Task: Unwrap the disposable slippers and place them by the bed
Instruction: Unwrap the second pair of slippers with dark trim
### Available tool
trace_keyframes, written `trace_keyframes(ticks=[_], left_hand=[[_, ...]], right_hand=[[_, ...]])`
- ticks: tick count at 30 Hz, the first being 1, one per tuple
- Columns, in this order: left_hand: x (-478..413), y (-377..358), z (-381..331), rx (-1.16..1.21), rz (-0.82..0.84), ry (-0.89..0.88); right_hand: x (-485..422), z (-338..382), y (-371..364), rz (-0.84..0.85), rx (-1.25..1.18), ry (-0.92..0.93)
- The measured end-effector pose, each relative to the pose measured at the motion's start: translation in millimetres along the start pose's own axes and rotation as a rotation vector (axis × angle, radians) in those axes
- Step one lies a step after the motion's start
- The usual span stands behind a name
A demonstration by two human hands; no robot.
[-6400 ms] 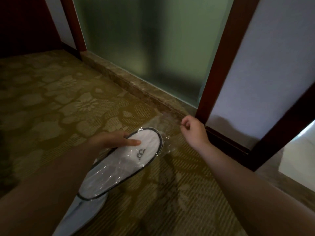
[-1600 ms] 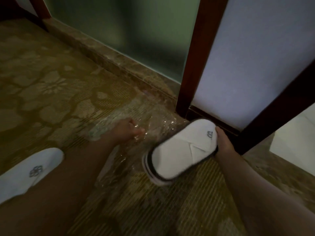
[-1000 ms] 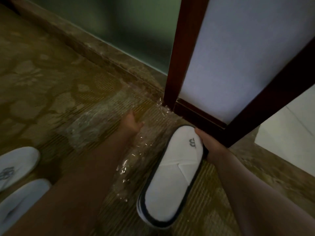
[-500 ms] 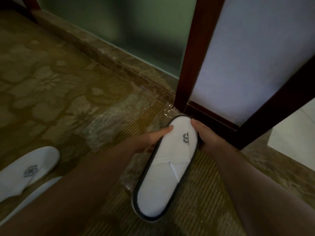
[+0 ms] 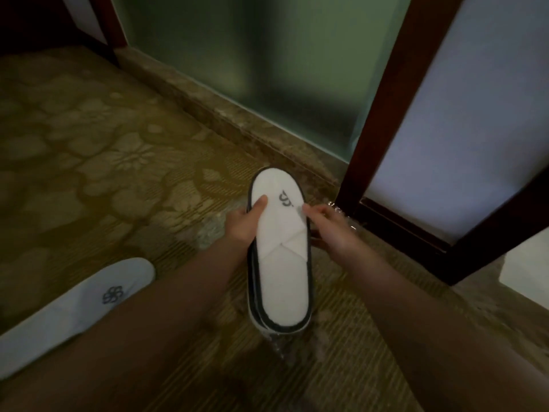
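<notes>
Head view: left hand [image 5: 242,226] and right hand [image 5: 328,228], fingers clamped on stacked slippers [image 5: 280,254]; grey flower logo, no readable writing. Another slipper [image 5: 80,307] lies on carpet [image 5: 89,162].

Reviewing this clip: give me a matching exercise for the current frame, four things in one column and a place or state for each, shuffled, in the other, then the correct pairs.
Things:
1. slipper stack
2. loose slipper
3. left hand
4. clear wrapper

Places or states:
A. lying on the carpet at lower left
B. on the floor beside the wooden door frame
C. held between both hands
D. thumb pressed on the white upper, left of the logo

Pairs: 1-C, 2-A, 3-D, 4-B
</notes>
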State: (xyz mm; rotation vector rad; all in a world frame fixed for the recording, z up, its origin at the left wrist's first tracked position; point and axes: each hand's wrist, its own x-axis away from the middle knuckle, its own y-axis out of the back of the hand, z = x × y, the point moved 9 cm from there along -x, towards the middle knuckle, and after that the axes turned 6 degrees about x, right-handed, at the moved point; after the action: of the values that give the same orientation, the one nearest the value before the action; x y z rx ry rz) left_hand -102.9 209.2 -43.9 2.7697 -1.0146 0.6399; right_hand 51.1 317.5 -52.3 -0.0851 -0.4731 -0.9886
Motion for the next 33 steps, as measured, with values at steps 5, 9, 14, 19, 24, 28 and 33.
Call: trace_keyframes(ticks=[5, 9, 14, 19, 24, 28, 33], left_hand=[[-2.5, 39.5, -9.5, -0.015, -0.107, -0.032], [-12.7, 62.4, -11.1, 0.075, -0.103, 0.004], [-21.7, 85.4, -7.2, -0.051, -0.101, -0.006], [-30.6, 114.0, 3.9, -0.259, -0.104, -0.046], [-37.1, 142.2, 10.3, -0.264, -0.201, -0.071], [-26.0, 157.0, 33.6, -0.233, -0.262, -0.059], [4.3, 179.1, 61.8, -0.299, -0.333, -0.005]], right_hand=[[10.6, -1.1, -59.4, 0.164, 0.036, -0.015], [7.7, 2.9, -77.7, 0.049, 0.048, -0.008], [-2.2, 1.0, -96.9, 0.014, -0.039, -0.123], [-2.6, -5.8, -125.6, 0.062, -0.001, -0.209], [1.6, -12.1, -142.9, 0.061, -0.049, -0.22], [14.4, -35.7, -142.1, 0.019, -0.071, -0.283], [48.8, -60.3, -147.8, 0.022, -0.062, -0.334]])
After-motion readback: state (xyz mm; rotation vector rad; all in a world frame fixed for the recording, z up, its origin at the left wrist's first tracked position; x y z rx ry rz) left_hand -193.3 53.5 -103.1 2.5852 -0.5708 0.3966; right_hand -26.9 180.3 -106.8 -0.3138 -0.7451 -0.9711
